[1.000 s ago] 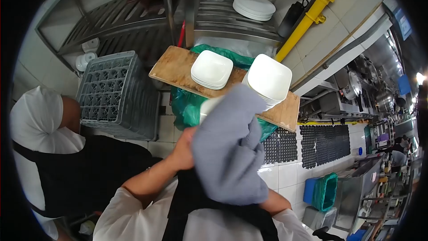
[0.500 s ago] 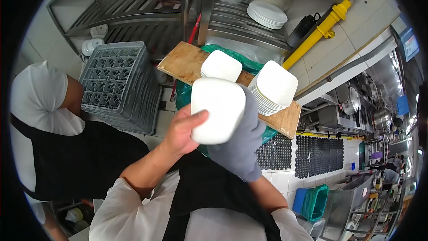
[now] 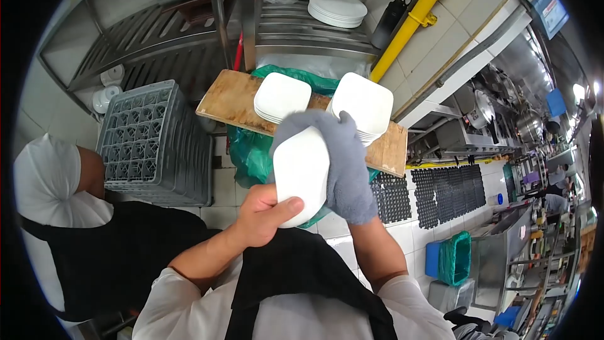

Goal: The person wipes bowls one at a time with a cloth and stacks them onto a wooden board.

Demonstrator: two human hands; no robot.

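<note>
A white square plate with rounded corners [image 3: 301,173] is held tilted in front of my chest. My left hand [image 3: 267,214] is closed on its lower edge, thumb over the face. A grey cloth [image 3: 346,170] covers my right hand [image 3: 347,186] and wraps the plate's upper and right edges; the fingers beneath are hidden. Just beyond, a wooden board [image 3: 229,97] carries a shorter stack of white square plates [image 3: 283,93] on the left and a taller stack of similar plates [image 3: 363,104] on the right.
Green plastic [image 3: 248,154] hangs beneath the board. Stacked grey dish racks [image 3: 141,138] stand at the left, with another person [image 3: 94,245] in a black apron nearby. A metal shelf [image 3: 308,41] holds round plates [image 3: 338,9]. A yellow pipe [image 3: 412,28] runs along the wall.
The plate has turned from facing me broadly to a steeper tilt. The cloth, mostly behind it before, now wraps over its top and right edges. My view has shifted slightly.
</note>
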